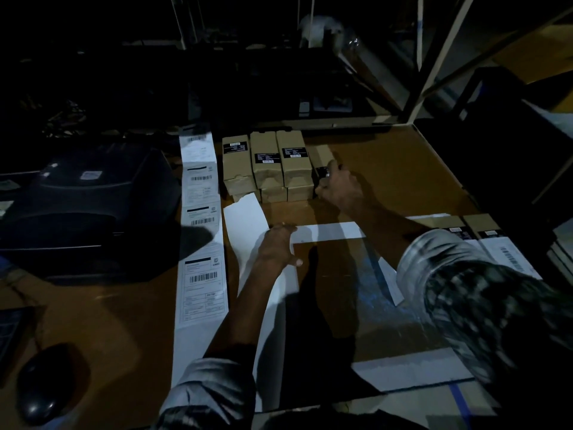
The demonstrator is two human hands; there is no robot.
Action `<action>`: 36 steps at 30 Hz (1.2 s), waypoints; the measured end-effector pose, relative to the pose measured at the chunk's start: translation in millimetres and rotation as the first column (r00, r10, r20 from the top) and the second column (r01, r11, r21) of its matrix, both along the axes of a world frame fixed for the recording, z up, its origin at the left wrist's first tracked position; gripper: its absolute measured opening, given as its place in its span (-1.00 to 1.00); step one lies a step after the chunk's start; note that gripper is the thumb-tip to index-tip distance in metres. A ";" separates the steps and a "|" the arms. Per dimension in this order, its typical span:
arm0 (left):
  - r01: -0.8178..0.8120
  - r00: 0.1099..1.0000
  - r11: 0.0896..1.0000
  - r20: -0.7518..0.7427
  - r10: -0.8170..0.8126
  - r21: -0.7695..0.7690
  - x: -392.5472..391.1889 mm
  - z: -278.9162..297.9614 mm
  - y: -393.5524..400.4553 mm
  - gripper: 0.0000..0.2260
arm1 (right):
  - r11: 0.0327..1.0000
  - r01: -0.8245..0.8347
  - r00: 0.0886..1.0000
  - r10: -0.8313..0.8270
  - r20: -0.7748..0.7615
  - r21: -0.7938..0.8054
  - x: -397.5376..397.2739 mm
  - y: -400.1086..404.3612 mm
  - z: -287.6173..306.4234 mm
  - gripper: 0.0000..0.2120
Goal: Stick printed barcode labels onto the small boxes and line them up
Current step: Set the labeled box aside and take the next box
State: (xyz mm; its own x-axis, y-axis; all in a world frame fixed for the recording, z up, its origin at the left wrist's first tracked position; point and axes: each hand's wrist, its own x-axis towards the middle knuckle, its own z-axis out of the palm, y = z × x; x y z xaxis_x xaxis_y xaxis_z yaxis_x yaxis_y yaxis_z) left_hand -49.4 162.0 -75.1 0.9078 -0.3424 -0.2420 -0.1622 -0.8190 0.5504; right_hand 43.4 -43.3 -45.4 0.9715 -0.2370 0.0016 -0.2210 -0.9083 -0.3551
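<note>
Dim light falls across a brown table point(403, 169) that fills the centre of the frame. Nearest the camera, at lower left, a computer mouse point(46, 383) sits beside a long strip of printed labels point(201, 274) running up toward the label printer point(86, 206) at left, apparently within reach for peeling. At centre, the left hand point(279, 243) lies flat with straight fingers on blank white backing paper point(248, 221), probably pinning it down. Farther up, the right hand point(338, 184) grips a small box point(324, 164) at the right end of the row of boxes point(266, 162), seemingly setting it in line. Each box carries a black sticker; its text is too small to read. Barcodes show on the strip, with a logo I cannot make out.
</note>
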 end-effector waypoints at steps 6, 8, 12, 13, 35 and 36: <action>-0.019 1.000 0.999 0.000 0.019 -0.049 -1.5 -0.9 0.2 -0.15 | 0.928 0.176 0.981 -0.191 0.016 0.328 -8.1 2.6 7.7 -0.36; -0.049 0.998 0.991 0.021 0.052 -0.124 -4.3 -1.8 -0.3 -0.12 | 0.860 0.233 0.965 -0.263 0.002 0.453 -25.2 6.2 16.0 -0.32; -0.099 0.985 0.941 0.102 0.139 -0.323 -24.0 4.6 -9.9 -0.03 | 0.742 0.260 0.954 -0.298 -0.044 0.618 -89.0 10.6 21.3 -0.33; -0.097 0.982 0.927 0.117 0.148 -0.361 -32.0 7.6 -14.3 -0.04 | 0.740 0.259 0.955 -0.294 -0.048 0.621 -106.2 12.8 21.1 -0.34; -0.059 0.997 0.714 -0.003 0.080 -0.698 -153.2 -12.6 28.5 -0.29 | 0.606 0.291 0.930 -0.359 -0.072 0.740 -259.1 41.3 -0.2 -0.38; -0.063 0.998 0.710 -0.029 0.059 -0.702 -154.8 -13.4 33.3 -0.29 | 0.619 0.298 0.934 -0.346 -0.088 0.727 -259.1 41.1 -2.7 -0.41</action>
